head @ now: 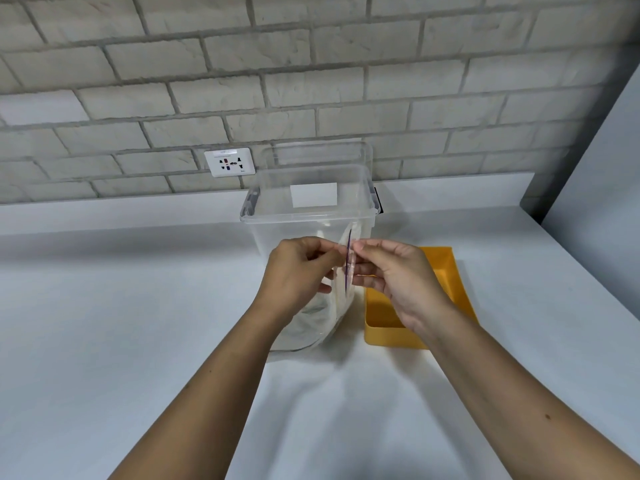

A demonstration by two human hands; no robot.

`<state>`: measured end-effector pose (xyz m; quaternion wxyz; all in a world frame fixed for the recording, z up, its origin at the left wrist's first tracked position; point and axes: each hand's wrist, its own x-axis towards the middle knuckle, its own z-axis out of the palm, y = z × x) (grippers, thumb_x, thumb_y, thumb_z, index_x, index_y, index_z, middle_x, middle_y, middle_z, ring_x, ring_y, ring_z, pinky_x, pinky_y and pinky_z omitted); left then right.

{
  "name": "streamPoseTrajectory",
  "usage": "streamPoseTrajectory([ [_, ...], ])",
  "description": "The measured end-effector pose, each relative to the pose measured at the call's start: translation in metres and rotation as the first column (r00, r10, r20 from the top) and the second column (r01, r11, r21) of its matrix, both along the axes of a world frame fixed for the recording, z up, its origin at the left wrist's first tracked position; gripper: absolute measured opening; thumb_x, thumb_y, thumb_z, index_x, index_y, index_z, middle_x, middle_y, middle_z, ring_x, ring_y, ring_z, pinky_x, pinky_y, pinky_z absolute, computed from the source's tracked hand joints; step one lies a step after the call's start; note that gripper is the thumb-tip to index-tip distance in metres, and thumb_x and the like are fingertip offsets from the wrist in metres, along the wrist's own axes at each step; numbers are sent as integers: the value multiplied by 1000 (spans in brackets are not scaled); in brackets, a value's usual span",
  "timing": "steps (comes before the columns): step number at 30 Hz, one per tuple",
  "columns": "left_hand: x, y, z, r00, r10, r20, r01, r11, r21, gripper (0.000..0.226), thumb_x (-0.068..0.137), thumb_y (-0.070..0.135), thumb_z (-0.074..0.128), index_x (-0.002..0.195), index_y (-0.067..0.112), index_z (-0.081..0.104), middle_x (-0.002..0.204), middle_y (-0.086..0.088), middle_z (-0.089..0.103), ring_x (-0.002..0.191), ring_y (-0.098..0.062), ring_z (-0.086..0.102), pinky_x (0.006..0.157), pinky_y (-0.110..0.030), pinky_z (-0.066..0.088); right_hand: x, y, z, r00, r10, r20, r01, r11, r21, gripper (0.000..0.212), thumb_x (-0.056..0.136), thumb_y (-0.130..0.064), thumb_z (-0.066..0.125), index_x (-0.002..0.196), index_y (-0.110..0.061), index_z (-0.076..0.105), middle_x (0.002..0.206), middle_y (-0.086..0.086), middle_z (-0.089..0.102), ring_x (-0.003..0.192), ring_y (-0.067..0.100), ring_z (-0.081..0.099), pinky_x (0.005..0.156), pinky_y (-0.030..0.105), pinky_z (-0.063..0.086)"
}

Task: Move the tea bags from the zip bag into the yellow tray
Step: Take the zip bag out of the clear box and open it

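Head view: Two bare forearms (207,393) reach in from the near edge of the white counter (138,306). The left hand (298,271) and right hand (398,278) each pinch one lip of the clear zip bag (325,317) at its mouth. The bag stands upright at mid-counter, mouth up, long axis vertical. Its purple zip strip (348,261) is seen edge-on, running away from the camera between the two grips. Pale contents (341,299) low in the bag are likely the tea bags, but they are too blurred to count. The yellow tray (384,336) lies just right of the bag, toward the counter's right edge. Its long axis runs near to far, and the right hand is the closer one to it. Any transfer would likely go rightward. A clear bin (308,202) stands behind, at the back edge.
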<state>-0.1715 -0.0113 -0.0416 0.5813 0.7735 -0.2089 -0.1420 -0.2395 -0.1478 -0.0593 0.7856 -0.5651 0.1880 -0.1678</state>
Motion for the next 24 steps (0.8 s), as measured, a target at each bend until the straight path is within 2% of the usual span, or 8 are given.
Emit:
streamPoseTrajectory([
  [4,3,-1,0,995,5,-103,-9,999,-40,13,94,15,65,93,11,77,87,-8,77,75,-15,69,65,-29,61,1,0,0,998,69,9,-69,998,-8,17,97,-10,55,102,2,65,83,14,68,69,20,67,62,29,58],
  [9,6,-3,-1,975,-29,-218,12,997,-80,15,98,15,61,93,10,74,82,-6,76,74,-18,70,75,-38,61,0,1,0,992,116,50,-120,990,79,16,101,-8,46,97,-1,60,81,14,65,66,21,65,67,33,59],
  [11,5,-4,-1,974,-34,-223,12,995,-101,15,98,14,61,93,9,74,84,-8,75,75,-19,71,75,-38,63,1,1,-1,994,98,40,-99,995,17,15,100,-10,50,100,-1,61,84,14,67,68,19,67,66,31,59],
  [15,3,-5,3,985,-15,-174,-8,991,-133,12,96,14,64,94,8,73,84,-6,71,73,-15,67,67,-33,62,-2,0,-5,995,94,-9,-94,968,-234,15,94,-14,62,98,0,63,81,11,67,65,17,65,57,27,55],
  [17,2,-1,2,993,-38,-108,30,997,-69,8,94,12,66,97,11,72,82,-4,68,72,-13,66,61,-27,59,-2,-1,-4,994,105,-8,-103,964,-247,13,95,-14,60,94,-1,63,76,9,65,59,16,63,52,25,52],
  [20,2,7,-4,997,-69,-21,71,986,150,5,90,17,69,91,13,72,71,5,68,59,-5,61,53,-16,49,0,-8,0,997,71,30,-64,979,-195,13,97,-11,56,89,-2,61,71,6,63,58,17,61,53,26,54],
  [22,2,9,-5,999,-38,-25,42,982,183,13,89,22,72,84,10,73,64,6,70,55,-7,59,50,-15,46,0,-11,1,998,54,35,-47,980,-192,13,97,-11,55,88,-4,61,71,6,63,62,19,61,57,28,56],
  [24,4,8,-3,999,-10,-46,17,987,157,16,90,23,72,83,8,73,69,-2,74,59,-15,63,51,-17,48,0,-10,-1,999,40,19,-35,976,-215,9,95,-11,59,89,-5,58,72,7,62,63,20,61,56,29,56],
])
